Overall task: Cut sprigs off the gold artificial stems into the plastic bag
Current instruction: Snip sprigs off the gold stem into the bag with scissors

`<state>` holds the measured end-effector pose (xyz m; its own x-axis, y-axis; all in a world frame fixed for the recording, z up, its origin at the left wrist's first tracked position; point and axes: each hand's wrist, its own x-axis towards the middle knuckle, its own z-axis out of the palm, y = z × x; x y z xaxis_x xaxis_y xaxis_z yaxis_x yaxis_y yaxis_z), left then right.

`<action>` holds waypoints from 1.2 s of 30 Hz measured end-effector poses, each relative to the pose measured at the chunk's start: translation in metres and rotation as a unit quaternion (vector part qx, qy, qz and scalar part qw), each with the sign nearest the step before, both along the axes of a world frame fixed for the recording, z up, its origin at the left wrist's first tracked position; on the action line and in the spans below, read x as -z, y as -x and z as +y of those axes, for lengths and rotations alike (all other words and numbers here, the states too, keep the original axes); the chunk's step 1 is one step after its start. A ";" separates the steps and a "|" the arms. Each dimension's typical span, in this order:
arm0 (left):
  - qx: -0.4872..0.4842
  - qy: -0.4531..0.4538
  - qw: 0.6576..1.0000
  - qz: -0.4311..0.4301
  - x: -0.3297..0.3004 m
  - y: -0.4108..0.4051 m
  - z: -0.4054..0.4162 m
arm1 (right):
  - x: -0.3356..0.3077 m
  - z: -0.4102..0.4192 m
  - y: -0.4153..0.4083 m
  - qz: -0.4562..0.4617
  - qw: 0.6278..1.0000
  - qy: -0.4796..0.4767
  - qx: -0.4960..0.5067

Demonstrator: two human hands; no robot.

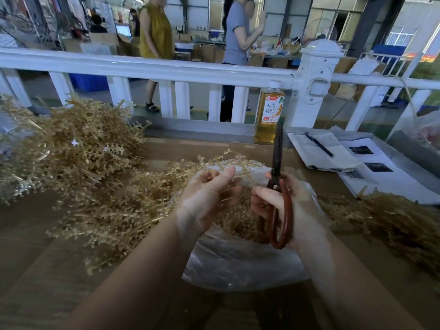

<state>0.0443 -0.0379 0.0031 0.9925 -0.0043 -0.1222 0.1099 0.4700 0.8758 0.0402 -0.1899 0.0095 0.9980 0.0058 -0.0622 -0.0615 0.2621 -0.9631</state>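
Left hand (pixel 209 194) pinches a gold stem (pixel 234 164), its long axis running rightward from the fingers, above the plastic bag (pixel 238 263). Right hand (pixel 283 203) grips the scissors (pixel 277 186); closed blades point upward, just right of the stem tip.

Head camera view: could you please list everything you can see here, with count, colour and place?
stems: big heap, gold, table far left
loose stems: spread, gold, left of the bag
sprigs: pile, gold, table right
plastic bag: one, clear, under the hands, sprigs inside
bottle: one, amber drink, by the fence
papers: several, white, far right
pen: one, dark, on the papers
fence: white, behind the table
people: two standing beyond it
scissors: one, red handles, blades pointing up
left hand: holds a gold stem
right hand: grips the scissors
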 end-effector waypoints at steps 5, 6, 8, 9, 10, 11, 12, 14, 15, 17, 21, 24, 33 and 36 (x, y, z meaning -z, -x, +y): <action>-0.016 0.027 0.999 -0.019 0.001 0.005 -0.001 | 0.004 -0.001 0.001 -0.032 0.999 0.002 0.030; -0.017 0.043 0.999 -0.013 0.000 0.005 -0.002 | 0.004 -0.001 0.002 -0.041 0.999 0.009 0.027; -0.018 0.077 0.997 0.009 0.001 0.004 -0.002 | 0.004 -0.001 0.005 -0.053 0.998 0.025 0.019; -0.019 0.087 0.996 0.021 0.000 0.005 -0.002 | 0.003 0.000 0.007 -0.055 0.998 0.028 0.018; -0.018 0.087 0.996 0.030 0.000 0.005 -0.002 | 0.002 0.000 0.008 -0.057 0.998 0.028 0.018; -0.010 0.082 0.996 0.033 0.000 0.005 -0.001 | 0.002 0.001 0.009 -0.058 0.998 0.027 0.018; 0.002 0.074 0.997 0.033 -0.001 0.006 -0.001 | 0.001 0.001 0.010 -0.060 0.998 0.025 0.017; 0.018 0.058 0.998 0.031 -0.003 0.008 -0.002 | 0.000 0.002 0.012 -0.065 0.998 0.023 0.013; 0.018 0.050 0.998 0.033 -0.003 0.009 -0.003 | 0.000 0.002 0.013 -0.070 0.997 0.027 0.012; 0.010 0.033 0.999 0.038 -0.003 0.010 -0.005 | 0.000 0.003 0.014 -0.080 0.996 0.042 0.009; 0.012 0.015 0.999 0.038 0.000 0.011 -0.009 | 0.002 0.004 0.015 -0.099 0.993 0.058 0.002; 0.011 0.019 0.999 0.040 0.001 0.011 -0.011 | 0.004 0.005 0.016 -0.106 0.993 0.061 0.000; 0.039 0.003 0.997 0.072 0.006 0.008 -0.014 | 0.008 0.003 0.014 -0.160 0.977 0.139 -0.013; 0.026 0.004 0.997 0.078 0.009 0.007 -0.016 | 0.012 0.002 0.012 -0.161 0.974 0.160 -0.021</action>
